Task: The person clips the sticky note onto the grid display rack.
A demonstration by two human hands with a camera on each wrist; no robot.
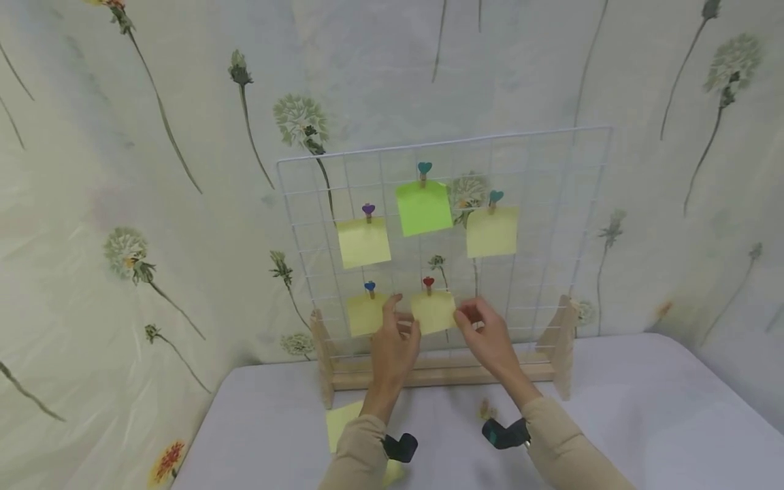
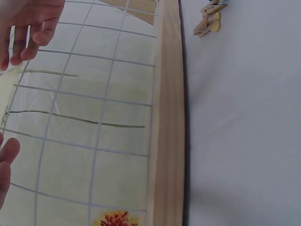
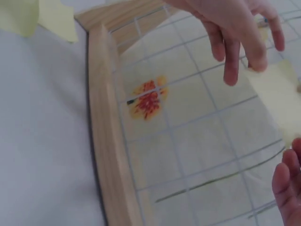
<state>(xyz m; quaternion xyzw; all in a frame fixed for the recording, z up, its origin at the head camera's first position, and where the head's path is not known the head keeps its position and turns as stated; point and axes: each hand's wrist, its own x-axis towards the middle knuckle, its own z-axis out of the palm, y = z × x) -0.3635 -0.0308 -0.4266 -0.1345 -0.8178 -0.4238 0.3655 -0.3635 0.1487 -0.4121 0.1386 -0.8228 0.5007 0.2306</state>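
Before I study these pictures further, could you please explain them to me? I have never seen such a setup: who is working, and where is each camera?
There is no robot here: a person works with two bare hands, left hand and right hand. The wide picture comes from a camera on the head; the two tilted ones from wrist cameras, left and right. On the white table stands a wire grid in a wooden stand. Small clips hold one green note and four yellow notes on it. More yellow notes and loose clips lie on the table. The hands are at opposite edges of the lower note under the red clip; whether either pinches it, I cannot tell.
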